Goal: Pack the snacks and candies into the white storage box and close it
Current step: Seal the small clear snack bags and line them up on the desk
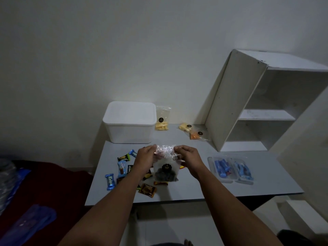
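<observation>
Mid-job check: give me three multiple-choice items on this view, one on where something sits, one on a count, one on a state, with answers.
1. Where is the white storage box?
A. far left of the table, at the wall
B. inside the shelf unit
C. on the floor

2. How many bags of yellow snacks lie by the box?
A. none
B. two
C. five

3. The box lid is:
A. on
B. off
C. in a hand

Answers: 1 A, it stands at the table's back edge; 2 B, one bag beside the box, another further right; 3 A, its top is covered while both hands, left hand and right hand, hold a clear bag of dark snacks.
</observation>
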{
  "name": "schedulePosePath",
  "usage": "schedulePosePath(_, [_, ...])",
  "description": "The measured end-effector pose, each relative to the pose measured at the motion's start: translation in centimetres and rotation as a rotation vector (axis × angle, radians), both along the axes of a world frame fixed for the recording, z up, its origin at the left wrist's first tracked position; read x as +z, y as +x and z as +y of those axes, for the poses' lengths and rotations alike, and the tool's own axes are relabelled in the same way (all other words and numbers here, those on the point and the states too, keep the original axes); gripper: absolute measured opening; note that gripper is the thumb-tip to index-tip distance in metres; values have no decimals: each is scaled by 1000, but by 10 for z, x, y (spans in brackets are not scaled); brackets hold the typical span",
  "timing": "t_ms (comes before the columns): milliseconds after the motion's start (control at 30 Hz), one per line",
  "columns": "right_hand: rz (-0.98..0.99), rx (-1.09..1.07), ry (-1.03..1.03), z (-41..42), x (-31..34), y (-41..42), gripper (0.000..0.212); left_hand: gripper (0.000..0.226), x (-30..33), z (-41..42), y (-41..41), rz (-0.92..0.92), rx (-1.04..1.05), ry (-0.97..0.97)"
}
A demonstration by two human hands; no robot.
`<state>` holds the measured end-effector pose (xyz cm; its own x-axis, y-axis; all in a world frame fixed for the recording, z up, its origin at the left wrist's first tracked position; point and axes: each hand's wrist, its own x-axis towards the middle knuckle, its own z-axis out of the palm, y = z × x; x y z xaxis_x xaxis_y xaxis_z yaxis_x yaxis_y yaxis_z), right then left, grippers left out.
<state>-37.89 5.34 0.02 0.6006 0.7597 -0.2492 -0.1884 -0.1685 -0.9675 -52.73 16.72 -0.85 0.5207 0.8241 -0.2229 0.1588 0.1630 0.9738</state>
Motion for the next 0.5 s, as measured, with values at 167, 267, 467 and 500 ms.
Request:
schedulePosePath(167, [-38, 63, -7, 1, -2, -3, 22, 34, -3, 3, -1, 74, -46, 110])
schedulePosePath(267, [-90, 74, 2, 3, -4, -6, 24, 32, -1, 0, 0, 54, -82, 93])
schedulePosePath(467, [-96, 153, -12, 6, -4, -8, 15, 23, -7, -2, 1, 88, -116, 176])
schedulePosePath(500, [-95, 153, -17, 6, -4, -8, 19, 22, -8, 0, 1, 105, -118, 211])
